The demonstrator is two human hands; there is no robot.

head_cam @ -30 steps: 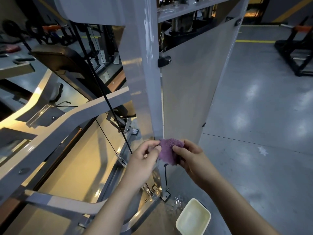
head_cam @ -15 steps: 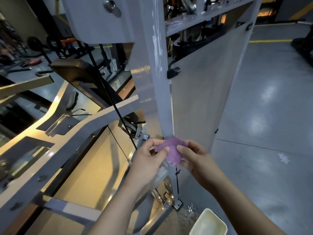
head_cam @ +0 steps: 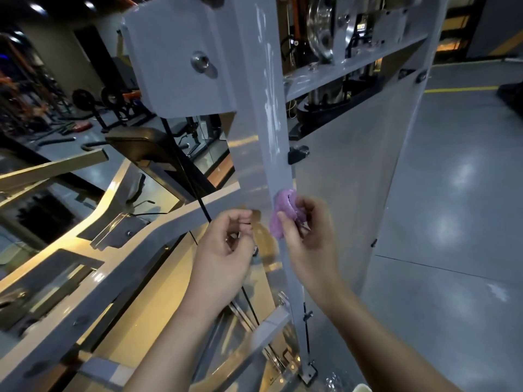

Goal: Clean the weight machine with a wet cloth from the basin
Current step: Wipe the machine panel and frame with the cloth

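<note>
Basin (head_cam: 362, 388) rim just visible below. My left hand (head_cam: 223, 250) is loosely curled, apparently empty. My right hand (head_cam: 308, 230) pinches the bunched cloth (head_cam: 283, 213) against the post (head_cam: 268, 123). Cloth judged light, soft, wet: best gripped as one wad; likely to drip.

Standing here, I can read no writing, number or brand anywhere on the grey painted steel weight machine frame (head_cam: 271, 108). A small dark sticker with a yellowish patch (head_cam: 360, 24) sits high among the pulleys, too blurred to make out.
</note>
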